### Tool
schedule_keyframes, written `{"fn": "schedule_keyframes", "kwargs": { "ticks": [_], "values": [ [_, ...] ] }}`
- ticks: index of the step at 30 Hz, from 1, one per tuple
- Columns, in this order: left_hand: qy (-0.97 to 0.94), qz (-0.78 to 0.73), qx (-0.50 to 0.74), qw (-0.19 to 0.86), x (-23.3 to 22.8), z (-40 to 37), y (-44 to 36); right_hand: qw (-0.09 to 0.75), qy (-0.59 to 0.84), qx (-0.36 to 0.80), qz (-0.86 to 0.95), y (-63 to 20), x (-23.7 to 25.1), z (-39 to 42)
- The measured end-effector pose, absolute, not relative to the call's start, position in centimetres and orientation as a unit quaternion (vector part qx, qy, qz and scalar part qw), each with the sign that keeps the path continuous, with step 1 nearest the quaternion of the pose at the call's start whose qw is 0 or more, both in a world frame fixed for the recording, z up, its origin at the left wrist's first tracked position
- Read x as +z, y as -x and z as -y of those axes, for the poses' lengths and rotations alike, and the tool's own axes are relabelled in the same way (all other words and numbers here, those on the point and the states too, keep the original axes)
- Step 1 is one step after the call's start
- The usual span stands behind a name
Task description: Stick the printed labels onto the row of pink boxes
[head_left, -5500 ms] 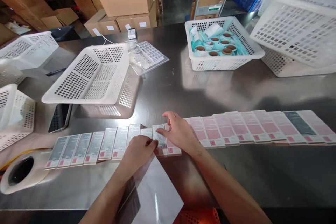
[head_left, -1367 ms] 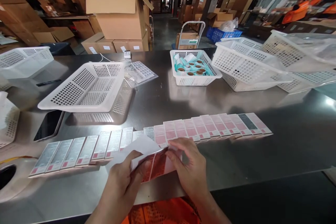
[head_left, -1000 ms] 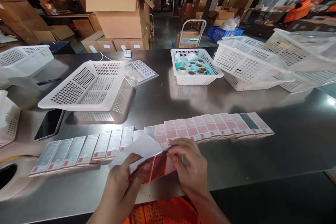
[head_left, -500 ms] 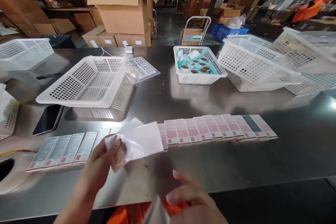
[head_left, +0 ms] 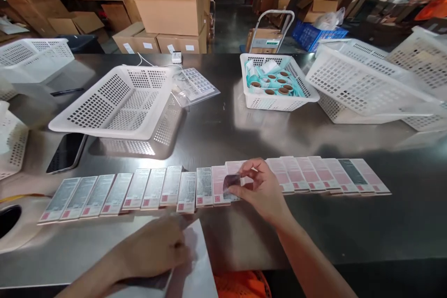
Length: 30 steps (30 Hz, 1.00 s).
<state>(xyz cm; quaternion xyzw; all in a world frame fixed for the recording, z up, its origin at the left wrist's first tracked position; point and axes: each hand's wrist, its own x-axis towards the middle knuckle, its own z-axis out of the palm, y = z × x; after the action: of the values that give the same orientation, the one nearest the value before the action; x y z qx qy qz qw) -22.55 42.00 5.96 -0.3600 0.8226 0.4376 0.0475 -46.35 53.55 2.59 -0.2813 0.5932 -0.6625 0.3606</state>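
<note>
Right hand (head_left: 262,189): pinching a small dark sticker (head_left: 231,180) between thumb and forefinger, over the row of boxes (head_left: 216,186) at mid-table.
Left hand (head_left: 157,247): lying flat, fingers spread, pressing the white backing sheet (head_left: 195,272) at 7 o'clock of the sticker.
Basket (head_left: 115,104): sitting tilted at 10 o'clock.

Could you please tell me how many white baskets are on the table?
About 6: far left, left edge, tilted centre-left, one holding rolls, and two stacked at right; more may be hidden.
</note>
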Motion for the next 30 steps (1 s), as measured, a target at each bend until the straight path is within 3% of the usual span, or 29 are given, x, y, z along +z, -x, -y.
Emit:
{"fn": "schedule_keyframes", "kwargs": {
  "ticks": [3,5,13,18,25,30],
  "values": [
    [0.213,-0.843,0.445,0.215,6.3,-41.5,25.0,0.378,0.265,-0.65,-0.604,46.4,2.2,-52.9],
    [0.197,-0.8,0.514,0.238,6.3,-41.0,26.3,0.388,0.258,-0.64,-0.611,46.4,2.1,-52.7],
    [0.333,-0.641,0.687,0.084,3.8,-40.6,29.8,0.366,0.267,-0.639,-0.622,45.8,1.2,-52.1],
    [0.384,-0.695,0.606,0.032,3.4,-41.5,31.2,0.35,0.274,-0.615,-0.651,45.5,0.4,-52.1],
    [0.441,-0.736,0.51,0.064,3.9,-42.0,32.3,0.237,0.359,-0.524,-0.735,47.3,0.0,-51.5],
    [0.449,-0.763,0.455,0.094,4.1,-41.8,32.9,0.213,0.421,-0.448,-0.759,48.8,-0.3,-50.4]
  ]
}}
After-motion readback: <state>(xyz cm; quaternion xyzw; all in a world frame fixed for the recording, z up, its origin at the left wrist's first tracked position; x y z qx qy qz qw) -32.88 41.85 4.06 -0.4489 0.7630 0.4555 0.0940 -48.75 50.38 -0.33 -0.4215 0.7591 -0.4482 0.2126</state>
